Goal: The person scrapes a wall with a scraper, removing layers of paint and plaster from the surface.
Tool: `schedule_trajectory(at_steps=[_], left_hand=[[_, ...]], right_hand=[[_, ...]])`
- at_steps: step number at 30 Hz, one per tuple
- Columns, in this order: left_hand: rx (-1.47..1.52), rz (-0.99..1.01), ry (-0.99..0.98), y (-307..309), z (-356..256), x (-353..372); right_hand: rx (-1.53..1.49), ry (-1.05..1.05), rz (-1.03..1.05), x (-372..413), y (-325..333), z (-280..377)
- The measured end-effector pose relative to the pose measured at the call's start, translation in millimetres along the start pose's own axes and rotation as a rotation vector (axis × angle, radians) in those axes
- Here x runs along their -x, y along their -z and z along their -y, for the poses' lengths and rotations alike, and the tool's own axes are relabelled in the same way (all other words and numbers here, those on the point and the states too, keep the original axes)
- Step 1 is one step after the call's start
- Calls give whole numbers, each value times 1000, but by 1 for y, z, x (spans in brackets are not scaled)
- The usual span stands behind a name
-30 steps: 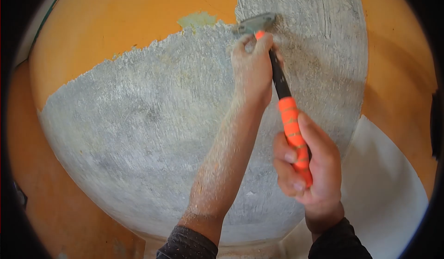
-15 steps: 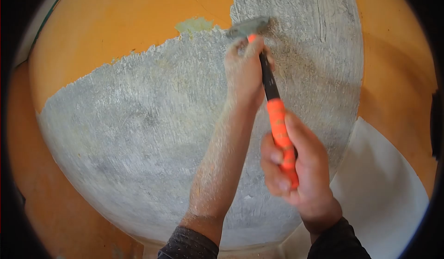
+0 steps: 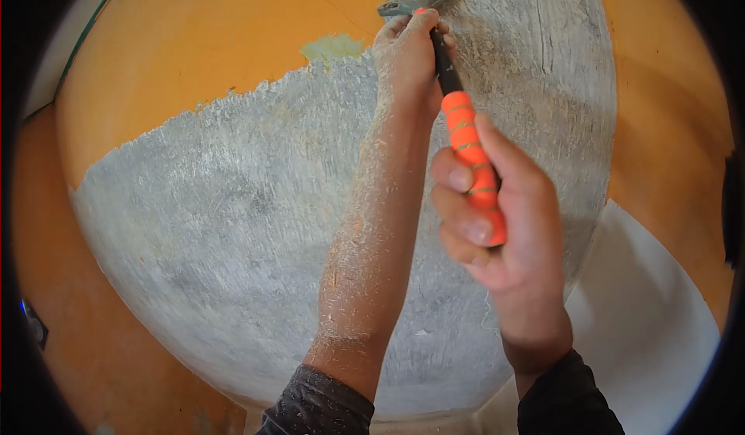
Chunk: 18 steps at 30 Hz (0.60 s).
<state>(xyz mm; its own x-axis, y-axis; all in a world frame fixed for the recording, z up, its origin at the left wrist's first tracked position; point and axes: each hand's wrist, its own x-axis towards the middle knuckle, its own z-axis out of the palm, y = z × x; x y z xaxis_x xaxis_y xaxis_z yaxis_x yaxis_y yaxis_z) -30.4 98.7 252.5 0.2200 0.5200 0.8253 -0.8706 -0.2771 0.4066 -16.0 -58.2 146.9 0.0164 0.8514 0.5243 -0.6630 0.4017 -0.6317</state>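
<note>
A long-handled scraper (image 3: 463, 136) with an orange and black handle reaches up the wall, its wide metal head (image 3: 414, 3) against the surface where orange paint meets bare grey. Near that head, my left hand (image 3: 409, 51) is closed around the upper shaft. Lower down, my right hand (image 3: 497, 210) wraps the orange grip, thumb lying along it. Pale flakes and dust cover my left forearm. The wall's scraped grey area (image 3: 256, 202) spreads below and right of the remaining orange paint (image 3: 233, 39), which ends in a ragged edge.
A pale greenish patch (image 3: 332, 47) shows at the paint's lower edge. Orange wall (image 3: 660, 124) continues on the right, above a white surface (image 3: 636, 311) at lower right. A small dark object (image 3: 33, 324) is at the far left.
Both hands and the scraper have moved up the wall, so the metal head now sits higher. Both hands keep their hold.
</note>
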Motion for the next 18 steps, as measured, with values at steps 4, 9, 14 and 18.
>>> schedule_trajectory(at_steps=[4,9,14,18], left_hand=[[137,-18,41,4,-1,20],[-27,-60,37,14,1,32],[160,-56,15,-8,-9,-17],[106,-89,80,6,-3,27]], right_hand=[[-23,-36,-6,13,0,-7],[84,-45,-68,23,0,-16],[30,25,-14,-9,-22,13],[29,-66,-66,27,-20,-7]])
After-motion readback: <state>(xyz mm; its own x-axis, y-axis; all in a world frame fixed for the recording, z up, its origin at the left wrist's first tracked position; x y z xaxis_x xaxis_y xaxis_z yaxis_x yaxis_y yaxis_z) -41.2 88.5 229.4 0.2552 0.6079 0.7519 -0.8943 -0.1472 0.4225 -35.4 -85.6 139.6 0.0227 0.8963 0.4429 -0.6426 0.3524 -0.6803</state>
